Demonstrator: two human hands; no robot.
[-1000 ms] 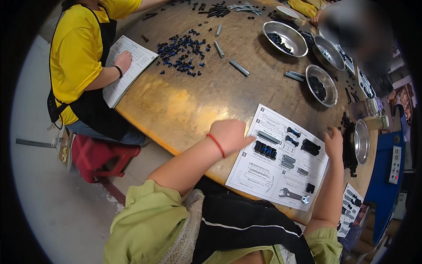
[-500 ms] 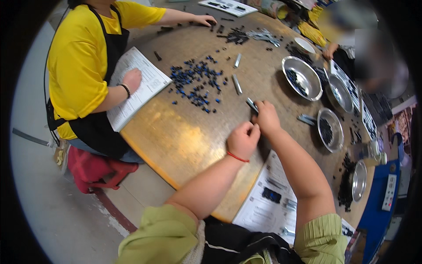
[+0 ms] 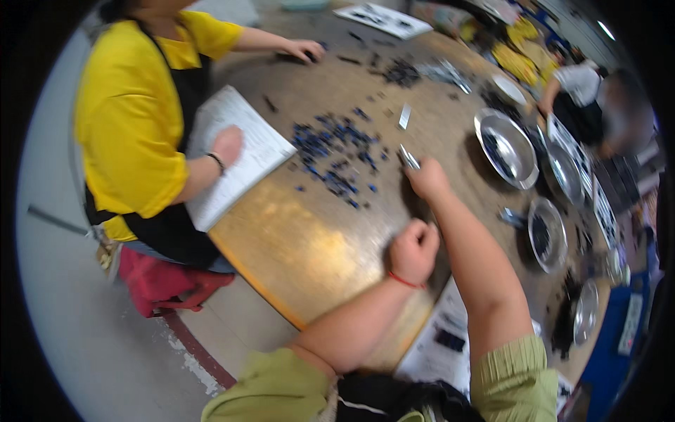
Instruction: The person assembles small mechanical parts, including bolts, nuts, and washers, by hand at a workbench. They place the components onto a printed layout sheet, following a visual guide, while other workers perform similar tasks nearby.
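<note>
My right hand reaches forward over the table, its fingers closed at a narrow silver metal piece. Blur makes it hard to tell whether one or two such pieces lie together there. Nearer me, my left hand, with a red cord at the wrist, is curled up with thumb against fingers; what it holds, if anything, is hidden. Another silver metal piece lies farther off on the table. Left of my right hand spreads a scatter of small black and blue parts.
A person in yellow sits at left, one hand on a stack of paper. Metal bowls with dark parts stand at right. Printed sheets lie under my right forearm. A second person is at the far right.
My hands have parted: the right has moved forward to the metal piece, the left stays back, still curled. The whole view has shifted slightly.
</note>
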